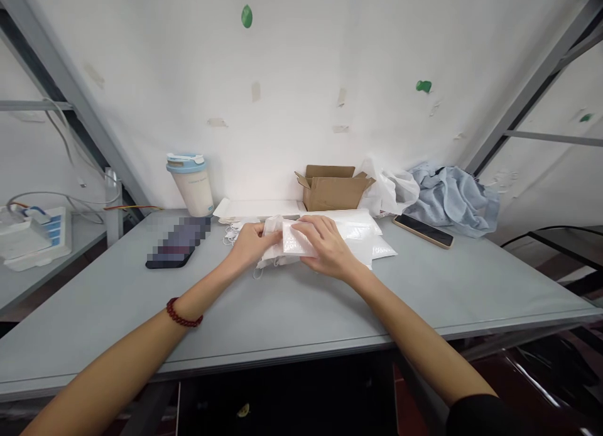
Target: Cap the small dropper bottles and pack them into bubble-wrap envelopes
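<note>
My left hand [250, 242] is closed, its thumb and fingers pinching a white face mask [272, 252] near the middle of the table. A thin ear loop hangs below it. The fingers of my right hand [327, 244] curl over a shiny clear plastic bag [293, 242] with something white in it. The mask and the bag meet between my hands, and I cannot tell how far one is inside the other. Just behind my left hand lie more white masks [232, 230] with loose loops. To the right of my right hand, a pile of white plastic bags [360, 230] lies flat.
At the back stand an open cardboard box [333, 193] and a cup with a blue lid [192, 185]. A blurred-out dark phone-like object [174, 244] lies left, a phone [424, 230] right. Beyond are a white plastic bag [389, 188] and crumpled blue cloth [455, 200].
</note>
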`<state>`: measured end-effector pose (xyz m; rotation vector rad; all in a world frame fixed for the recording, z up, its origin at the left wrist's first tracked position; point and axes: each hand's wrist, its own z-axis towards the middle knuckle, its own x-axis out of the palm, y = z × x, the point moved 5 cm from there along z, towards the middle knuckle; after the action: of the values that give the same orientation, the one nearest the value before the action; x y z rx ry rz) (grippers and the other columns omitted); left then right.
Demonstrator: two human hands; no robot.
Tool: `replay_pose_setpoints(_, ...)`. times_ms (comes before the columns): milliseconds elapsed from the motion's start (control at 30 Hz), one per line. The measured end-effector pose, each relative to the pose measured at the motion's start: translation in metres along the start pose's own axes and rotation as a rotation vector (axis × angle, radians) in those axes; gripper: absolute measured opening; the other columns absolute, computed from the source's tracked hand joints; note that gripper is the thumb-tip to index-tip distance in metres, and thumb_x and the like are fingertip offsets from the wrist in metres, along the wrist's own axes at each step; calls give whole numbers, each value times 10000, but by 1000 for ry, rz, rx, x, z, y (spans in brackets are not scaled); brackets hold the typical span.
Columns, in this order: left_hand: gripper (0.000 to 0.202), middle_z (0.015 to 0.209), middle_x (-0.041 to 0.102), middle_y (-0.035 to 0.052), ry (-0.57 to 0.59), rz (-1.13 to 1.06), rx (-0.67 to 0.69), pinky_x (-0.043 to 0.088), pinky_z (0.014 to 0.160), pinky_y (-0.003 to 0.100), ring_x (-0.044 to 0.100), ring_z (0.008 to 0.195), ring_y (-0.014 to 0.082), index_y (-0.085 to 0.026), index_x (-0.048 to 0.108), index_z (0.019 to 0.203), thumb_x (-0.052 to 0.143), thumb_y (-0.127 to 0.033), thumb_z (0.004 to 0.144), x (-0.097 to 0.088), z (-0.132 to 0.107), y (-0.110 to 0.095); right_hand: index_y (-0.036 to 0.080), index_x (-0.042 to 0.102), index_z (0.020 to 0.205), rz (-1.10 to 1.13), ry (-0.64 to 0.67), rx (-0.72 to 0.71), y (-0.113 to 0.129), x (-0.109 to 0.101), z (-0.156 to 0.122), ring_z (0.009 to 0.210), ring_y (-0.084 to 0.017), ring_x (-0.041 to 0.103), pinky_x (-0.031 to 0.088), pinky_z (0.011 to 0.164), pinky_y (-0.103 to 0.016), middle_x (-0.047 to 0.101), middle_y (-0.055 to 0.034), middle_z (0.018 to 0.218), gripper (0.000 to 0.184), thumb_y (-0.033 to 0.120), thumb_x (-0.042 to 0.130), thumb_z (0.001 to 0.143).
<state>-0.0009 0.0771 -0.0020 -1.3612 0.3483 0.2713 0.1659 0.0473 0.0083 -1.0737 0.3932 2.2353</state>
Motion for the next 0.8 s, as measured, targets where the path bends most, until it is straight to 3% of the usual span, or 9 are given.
replay_pose_setpoints(133, 279, 490, 554, -20, -14, 69, 8, 363, 451, 229, 459, 427, 104, -160, 618, 630, 604, -427, 709, -13, 3, -5, 191, 510, 1156, 16, -57, 58, -11, -6, 0, 1059, -273, 476, 406, 884, -419, 534, -130, 1143, 414, 160, 537, 743)
replay_pose_setpoints(267, 262, 611, 645, 24, -43, 225, 76, 388, 479, 243, 532, 500, 134, -163, 640, 687, 567, -410, 738, -27, 6, -11, 199, 523, 1145, -2, -113, 161, -29, -13, -2, 1007, -276, 496, 431, 852, -428, 549, -124, 1109, 404, 159, 543, 743)
replay_pose_setpoints(433, 228, 724, 675, 24, 233, 539, 265, 414, 600, 268, 590, 676, 177, -193, 667, 724, 558, -392, 748, -11, 1, -13, 191, 543, 1119, -11, -154, 250, -43, -21, -4, 966, -270, 505, 444, 853, -426, 561, -113, 1081, 383, 174, 570, 737)
replay_pose_setpoints(567, 209, 667, 651, 36, 332, 773, 251, 337, 514, 269, 565, 613, 186, -193, 633, 643, 548, -360, 735, 4, -7, -6, 186, 547, 1113, 10, -150, 276, -46, -21, -5, 969, -268, 509, 450, 854, -425, 566, -108, 1077, 379, 176, 583, 737)
replay_pose_setpoints(700, 218, 591, 614, 21, 344, 715, 235, 323, 502, 258, 528, 553, 160, -179, 609, 604, 489, -298, 742, 2, -9, -10, 191, 541, 1125, 36, -113, 269, -46, -17, -5, 976, -273, 512, 452, 853, -437, 565, -107, 1084, 386, 177, 586, 741)
replay_pose_setpoints(800, 229, 615, 620, 12, 260, 524, 211, 360, 533, 245, 528, 587, 152, -170, 639, 650, 510, -336, 744, -12, -5, -20, 181, 545, 1119, 45, -81, 278, -48, -14, -6, 986, -274, 510, 456, 851, -436, 562, -114, 1087, 379, 180, 591, 743)
